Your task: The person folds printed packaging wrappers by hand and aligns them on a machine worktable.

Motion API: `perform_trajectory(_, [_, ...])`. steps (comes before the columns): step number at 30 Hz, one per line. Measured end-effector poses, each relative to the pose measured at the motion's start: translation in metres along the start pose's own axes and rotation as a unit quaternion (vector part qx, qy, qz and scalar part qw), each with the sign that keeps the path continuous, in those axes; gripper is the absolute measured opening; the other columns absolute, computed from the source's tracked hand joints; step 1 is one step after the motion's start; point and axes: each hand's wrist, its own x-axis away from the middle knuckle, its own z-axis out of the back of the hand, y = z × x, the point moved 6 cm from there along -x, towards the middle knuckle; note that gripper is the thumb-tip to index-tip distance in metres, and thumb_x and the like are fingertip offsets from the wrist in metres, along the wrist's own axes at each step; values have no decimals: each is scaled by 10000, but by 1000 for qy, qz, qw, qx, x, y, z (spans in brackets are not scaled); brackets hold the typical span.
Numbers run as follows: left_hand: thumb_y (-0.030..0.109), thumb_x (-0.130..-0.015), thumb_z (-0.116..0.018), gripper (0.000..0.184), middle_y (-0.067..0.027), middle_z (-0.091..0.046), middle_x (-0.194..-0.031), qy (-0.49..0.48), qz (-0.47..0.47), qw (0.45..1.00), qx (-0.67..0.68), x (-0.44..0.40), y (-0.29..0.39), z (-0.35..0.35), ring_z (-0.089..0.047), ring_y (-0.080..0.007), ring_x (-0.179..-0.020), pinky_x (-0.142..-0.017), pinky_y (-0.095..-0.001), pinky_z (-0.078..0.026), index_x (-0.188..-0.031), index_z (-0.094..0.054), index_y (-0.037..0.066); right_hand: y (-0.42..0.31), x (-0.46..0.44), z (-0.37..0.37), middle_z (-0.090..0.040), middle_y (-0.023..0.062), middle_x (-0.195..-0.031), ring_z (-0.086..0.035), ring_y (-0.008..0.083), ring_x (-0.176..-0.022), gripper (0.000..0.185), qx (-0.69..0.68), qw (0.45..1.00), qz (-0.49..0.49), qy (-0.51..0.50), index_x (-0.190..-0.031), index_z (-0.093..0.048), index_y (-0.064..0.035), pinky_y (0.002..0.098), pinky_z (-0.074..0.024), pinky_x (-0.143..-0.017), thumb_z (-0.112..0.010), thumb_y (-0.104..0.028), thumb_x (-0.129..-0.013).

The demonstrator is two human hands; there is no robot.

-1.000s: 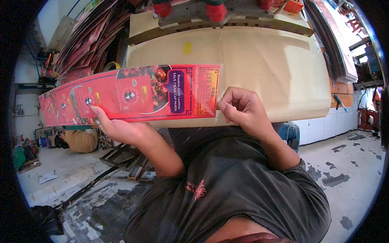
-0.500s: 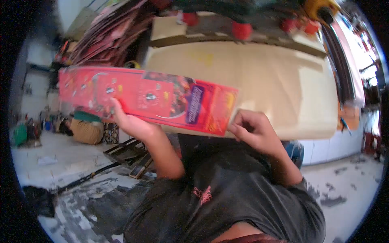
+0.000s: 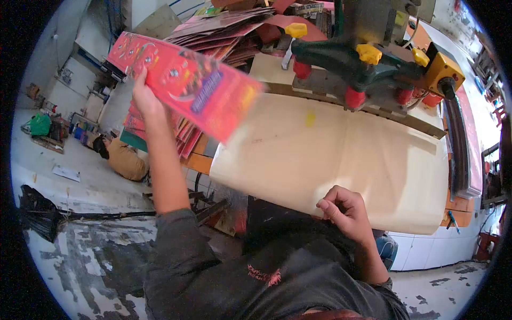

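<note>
A long red printed cardboard sheet (image 3: pixel 184 85) with a purple label and food pictures hangs in the air at the upper left. My left hand (image 3: pixel 148 101) grips it by its near long edge, thumb on the printed face. Its right end is blurred by motion. Over the front edge of the cream-coloured work surface (image 3: pixel 298 144), my right hand (image 3: pixel 344 210) is closed, fingers curled and thumb against them. Whatever those fingers may hold is hidden.
Behind the surface stands a green machine (image 3: pixel 368 64) with yellow knobs and red cylinders. A yellow control box (image 3: pixel 444 74) is at its right. Stacked printed sheets (image 3: pixel 218 32) lie at the back left; more sheets (image 3: pixel 186 133) sit below my left forearm.
My left hand has carried the red sheet up and to the left, away from my right hand. The right hand has left the sheet's right end. The camera view has also shifted.
</note>
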Motion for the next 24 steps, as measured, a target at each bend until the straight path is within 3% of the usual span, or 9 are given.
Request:
perform_trajectory(5, [153, -981, -519, 373, -211, -628, -1276, -49, -15, 997, 61, -145, 0, -42, -628, -387, -1160, -994, -554, -530, -1301, -555, -36, 5, 2, 0, -609, 14, -714, -570, 69, -645, 192, -2, 1000, 19, 8, -845, -611, 2, 233, -468, -598, -660, -118, -987])
perform_trajectory(7, [232, -978, -573, 301, -173, -668, -1206, -77, 103, 992, -6, -192, -29, -39, -661, -358, -1051, -908, -550, -546, -1200, -634, 38, 2, 1, 0, -606, 11, -709, -569, 69, -648, 189, 10, 1000, 7, 6, -853, -611, 3, 232, -475, -605, -657, -117, -992])
perform_trajectory(10, [206, -903, -645, 484, -192, -619, -1290, 2, -126, 969, -212, -184, -48, -29, -597, -369, -1159, -1028, -447, -461, -1308, -529, -31, 4, 3, 2, -603, 8, -706, -568, 68, -651, 195, 14, 1000, 12, 11, -852, -610, 3, 232, -467, -600, -663, -124, -992])
perform_trajectory(13, [400, -972, -633, 662, -244, -556, -1431, -42, -297, 816, -494, -135, -51, -54, -534, -367, -1328, -1085, -397, -416, -1465, -464, -7, 1, 3, 1, -587, -3, -673, -540, 61, -641, 198, -17, 999, 10, 28, -839, -617, -5, 245, -434, -578, -690, -140, -965])
perform_trajectory(14, [400, -972, -633, 662, -244, -556, -1431, -44, -297, 817, -492, -127, -57, -60, -534, -367, -1328, -1085, -397, -416, -1465, -464, -7, 2, 2, 2, -587, -3, -673, -540, 61, -641, 198, -17, 999, 10, 31, -839, -617, -5, 245, -434, -578, -690, -140, -965])
perform_trajectory(16, [494, -1020, -534, 644, -219, -545, -1460, -248, -314, 776, -487, -103, -77, -82, -516, -366, -1359, -1096, -390, -406, -1480, -490, 46, 2, 1, 2, -590, -6, -674, -543, 54, -639, 202, 5, 1000, 21, 14, -846, -617, -11, 238, -434, -574, -682, -150, -978])
perform_trajectory(17, [494, -1020, -534, 644, -219, -545, -1460, -245, -312, 778, -487, -96, -79, -82, -516, -366, -1359, -1096, -390, -406, -1480, -490, 46, 3, 0, 2, -590, -6, -674, -543, 54, -639, 202, 8, 1000, 19, 12, -846, -617, -11, 238, -434, -574, -682, -150, -978])
perform_trajectory(19, [514, -1053, -444, 604, -184, -571, -1444, -269, -158, 765, -564, -85, -92, -85, -531, -351, -1347, -1108, -386, -394, -1429, -555, 54, 4, -2, 2, -591, -9, -672, -545, 50, -635, 207, 12, 1000, 8, 2, -844, -612, -16, 233, -434, -570, -674, -155, -985])
perform_trajectory(24, [508, -1069, -417, 547, -174, -533, -1485, -292, -199, 781, -515, -84, -99, -81, -473, -334, -1406, -1146, -362, -354, -1456, -547, 144, 4, -2, 2, -613, 4, -716, -575, 51, -654, 194, -8, 1000, 7, -2, -858, -616, -2, 217, -456, -583, -661, -128, -999])
